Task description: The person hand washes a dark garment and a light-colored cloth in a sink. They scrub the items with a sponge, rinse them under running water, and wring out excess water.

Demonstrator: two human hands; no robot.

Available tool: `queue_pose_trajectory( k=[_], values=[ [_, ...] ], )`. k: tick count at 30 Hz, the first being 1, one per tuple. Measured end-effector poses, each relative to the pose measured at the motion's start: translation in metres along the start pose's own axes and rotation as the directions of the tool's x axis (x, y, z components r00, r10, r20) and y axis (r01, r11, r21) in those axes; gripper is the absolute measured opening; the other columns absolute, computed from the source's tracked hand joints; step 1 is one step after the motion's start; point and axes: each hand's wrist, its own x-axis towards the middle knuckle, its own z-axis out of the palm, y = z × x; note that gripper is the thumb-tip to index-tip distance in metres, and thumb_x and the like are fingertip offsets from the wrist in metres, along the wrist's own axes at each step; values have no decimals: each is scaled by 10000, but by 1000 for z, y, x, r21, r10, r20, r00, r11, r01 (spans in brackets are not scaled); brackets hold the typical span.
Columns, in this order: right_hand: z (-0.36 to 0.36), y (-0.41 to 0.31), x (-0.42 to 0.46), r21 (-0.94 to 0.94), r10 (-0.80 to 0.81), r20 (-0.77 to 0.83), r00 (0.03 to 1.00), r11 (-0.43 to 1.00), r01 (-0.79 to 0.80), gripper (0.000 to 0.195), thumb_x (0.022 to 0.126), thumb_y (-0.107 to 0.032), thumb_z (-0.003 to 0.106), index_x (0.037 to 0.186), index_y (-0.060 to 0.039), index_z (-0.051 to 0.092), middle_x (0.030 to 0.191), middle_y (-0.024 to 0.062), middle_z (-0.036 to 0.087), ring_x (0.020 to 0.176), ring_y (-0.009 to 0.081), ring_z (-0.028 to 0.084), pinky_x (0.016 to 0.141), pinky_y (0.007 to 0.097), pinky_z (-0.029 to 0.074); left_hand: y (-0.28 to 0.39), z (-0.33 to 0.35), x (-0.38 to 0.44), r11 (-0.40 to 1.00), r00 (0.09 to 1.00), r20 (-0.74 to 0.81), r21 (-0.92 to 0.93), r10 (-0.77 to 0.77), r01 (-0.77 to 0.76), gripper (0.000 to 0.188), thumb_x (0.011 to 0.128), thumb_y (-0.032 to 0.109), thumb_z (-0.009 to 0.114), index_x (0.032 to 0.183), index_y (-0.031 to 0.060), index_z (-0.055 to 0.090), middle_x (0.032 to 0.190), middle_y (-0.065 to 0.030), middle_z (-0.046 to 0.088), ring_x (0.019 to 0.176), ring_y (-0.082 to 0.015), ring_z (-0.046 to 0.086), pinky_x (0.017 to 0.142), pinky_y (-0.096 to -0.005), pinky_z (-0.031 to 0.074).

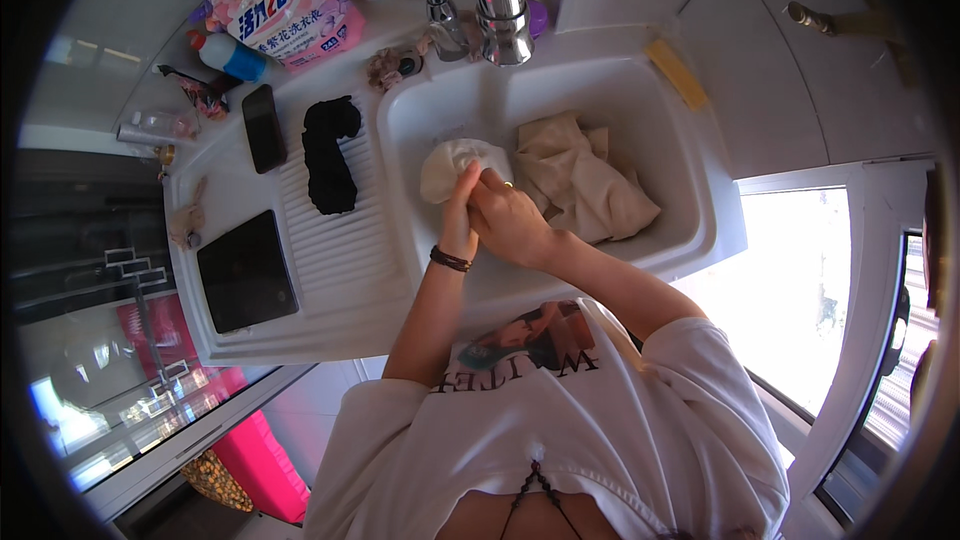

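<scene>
My left hand [460, 217], with a dark braided bracelet at its wrist, and my right hand [511, 221], with a ring, press together over the near side of a white laundry sink [694, 187]. Just beyond my fingers, and touching them, is a bunched whitish cloth [463, 161]; how it is gripped is hidden between my hands. To its right, a crumpled beige cloth [581, 172] lies on the basin floor. A chrome faucet [506, 30] stands over the basin's far edge. On the ribbed washboard to the left lies a black cloth [330, 157].
A phone [262, 129] and a dark tablet-like slab [247, 272] lie left of the ribs. Behind stand a pink laundry detergent pouch [285, 7] and a blue-and-white bottle [229, 56]. A yellow bar [676, 75] rests on the right rim; scrunchies [386, 69] sit near the faucet.
</scene>
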Motion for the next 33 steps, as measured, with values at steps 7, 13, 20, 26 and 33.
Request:
queue_pose_trajectory(
  k=[7,13,20,26,33],
  values=[
    [-67,19,5,-209,-132,-45,990,970,120,399,763,-162,625,1124,-27,522,966,172,598,874,343,595,738,422,493,20,-26,4,981,997,8,-177,80,-77,363,861,290,496,1120,38,526,1087,-80,576,1011,-242,553,877,-388,442],
    [-199,196,25,-592,53,-633,772,609,-528,349,856,-254,556,1130,-41,525,1097,154,562,996,332,546,855,462,440,32,-24,-6,908,957,105,303,270,-290,306,872,249,509,1127,82,531,1133,-71,540,1078,-202,510,949,-359,390],
    [-215,212,31,-784,160,-474,866,370,-498,251,865,-250,540,1018,-52,562,970,152,587,892,336,586,779,458,483,36,-42,8,983,953,267,-153,145,-106,374,858,250,488,1166,39,513,1168,-99,543,1087,-257,527,960,-375,406],
    [-239,243,30,-867,29,-378,925,339,-365,165,890,-137,470,986,-43,565,873,151,611,755,316,626,632,414,530,52,20,-18,959,983,160,-280,92,-45,462,807,244,490,1200,2,468,1185,-133,538,1095,-311,518,945,-455,413],
    [-210,165,37,-468,88,-606,791,764,-444,250,895,-112,485,1133,-50,529,876,136,606,732,230,615,660,359,512,46,15,-19,926,994,109,-377,30,14,485,814,254,480,1225,-2,449,1209,-149,527,1122,-322,500,963,-480,392]
  ],
)
